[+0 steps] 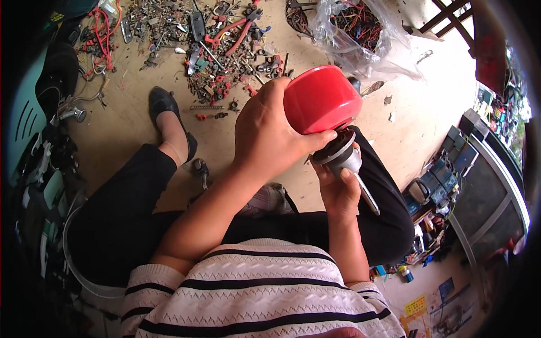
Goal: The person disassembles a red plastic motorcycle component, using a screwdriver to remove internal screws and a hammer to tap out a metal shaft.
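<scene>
A glossy red, cup-shaped housing [322, 100] is tilted in front of me, with my left hand [267, 121] wrapped round its near left side. My left thumb reaches under its lower edge, close to a grey metal part [350, 160] with a dark, round top. My right hand [341, 188] closes round that metal part from below. From the part a slim silver arm [367, 194] sticks out down and to the right. The housing sits just above the dark top; whether the two touch I cannot tell. Its inside is hidden.
Red-handled pliers [239, 31] lie among a wide spread of small scrap parts [217, 73] on the floor. A clear plastic bag [389, 48] holds tangled wires at the far right. Red cables [103, 39] lie far left. Boxes and tools [437, 183] stand along the right.
</scene>
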`<state>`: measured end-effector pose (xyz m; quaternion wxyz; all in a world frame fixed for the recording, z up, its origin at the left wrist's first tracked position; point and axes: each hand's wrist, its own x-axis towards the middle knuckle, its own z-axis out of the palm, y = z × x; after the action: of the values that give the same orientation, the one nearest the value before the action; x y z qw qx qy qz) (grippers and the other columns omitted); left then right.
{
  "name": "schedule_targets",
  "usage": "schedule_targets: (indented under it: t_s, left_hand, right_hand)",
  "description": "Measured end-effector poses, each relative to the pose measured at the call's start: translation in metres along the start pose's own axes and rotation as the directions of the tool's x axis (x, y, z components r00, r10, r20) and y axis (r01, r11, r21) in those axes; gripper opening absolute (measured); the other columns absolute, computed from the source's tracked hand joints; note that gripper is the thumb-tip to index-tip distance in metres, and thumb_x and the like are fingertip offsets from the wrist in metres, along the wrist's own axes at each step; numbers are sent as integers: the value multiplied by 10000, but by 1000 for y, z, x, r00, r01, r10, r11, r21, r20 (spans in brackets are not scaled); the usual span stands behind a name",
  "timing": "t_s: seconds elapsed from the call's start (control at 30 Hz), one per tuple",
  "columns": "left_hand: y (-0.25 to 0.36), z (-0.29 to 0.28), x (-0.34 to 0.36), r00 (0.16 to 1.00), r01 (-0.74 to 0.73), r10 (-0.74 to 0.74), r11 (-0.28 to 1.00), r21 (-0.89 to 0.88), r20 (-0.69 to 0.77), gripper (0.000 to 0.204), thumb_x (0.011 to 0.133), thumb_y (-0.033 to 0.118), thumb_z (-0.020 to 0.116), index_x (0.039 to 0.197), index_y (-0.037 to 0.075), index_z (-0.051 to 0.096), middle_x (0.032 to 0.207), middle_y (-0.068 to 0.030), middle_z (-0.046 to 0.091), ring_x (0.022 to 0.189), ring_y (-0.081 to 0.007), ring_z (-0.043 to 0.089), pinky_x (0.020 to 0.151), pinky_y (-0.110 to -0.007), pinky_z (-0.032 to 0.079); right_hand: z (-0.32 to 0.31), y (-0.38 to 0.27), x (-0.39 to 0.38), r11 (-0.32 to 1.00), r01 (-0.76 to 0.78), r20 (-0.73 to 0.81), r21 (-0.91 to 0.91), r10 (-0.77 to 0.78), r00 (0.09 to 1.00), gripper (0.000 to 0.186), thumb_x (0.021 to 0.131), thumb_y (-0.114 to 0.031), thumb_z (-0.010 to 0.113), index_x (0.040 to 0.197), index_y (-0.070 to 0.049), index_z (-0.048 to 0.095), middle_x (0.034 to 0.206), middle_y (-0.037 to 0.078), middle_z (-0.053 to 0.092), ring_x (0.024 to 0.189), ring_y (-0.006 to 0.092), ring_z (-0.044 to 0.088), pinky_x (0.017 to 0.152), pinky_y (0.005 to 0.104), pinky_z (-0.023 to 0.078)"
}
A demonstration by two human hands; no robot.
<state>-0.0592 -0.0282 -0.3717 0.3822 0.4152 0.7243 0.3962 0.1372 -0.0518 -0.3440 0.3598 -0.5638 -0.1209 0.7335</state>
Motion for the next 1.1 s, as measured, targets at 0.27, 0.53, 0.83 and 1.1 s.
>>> schedule_targets:
  t_s: [0.27,0.53,0.83,1.1]
  left_hand:
    - [11,-9,4,996,71,-75,992,105,39,728,572,383,897,1120,42,558,990,-152,669,887,-287,673,767,-385,537]
    - [-24,-7,6,942,315,-300,945,-92,148,634,626,430,857,1056,33,613,968,-146,695,859,-262,691,767,-363,538]
    - [-33,-7,8,846,523,-405,756,-393,347,542,723,182,831,1140,-53,576,1048,-125,679,927,-163,656,832,-311,527]
    - [-43,-1,4,816,573,-417,677,-462,400,510,773,140,796,1168,-60,543,1068,-133,650,950,-158,635,856,-294,512]
  right_hand:
    - [7,-4,1,998,-56,-30,6,57,998,743,732,-245,711,1374,-190,341,1351,105,466,1245,323,490,1065,502,403]
    - [17,1,-1,992,-128,-120,18,129,984,723,758,-77,676,1367,-163,298,1243,143,488,1119,343,552,969,546,457]
    - [21,3,-4,994,-71,-161,-89,56,985,722,739,-7,651,1349,-161,296,1240,153,452,1142,282,521,960,456,484]
    - [18,9,-8,969,-2,-188,-247,-46,981,754,733,-61,730,1349,-115,300,1201,135,488,1095,223,522,936,356,444]
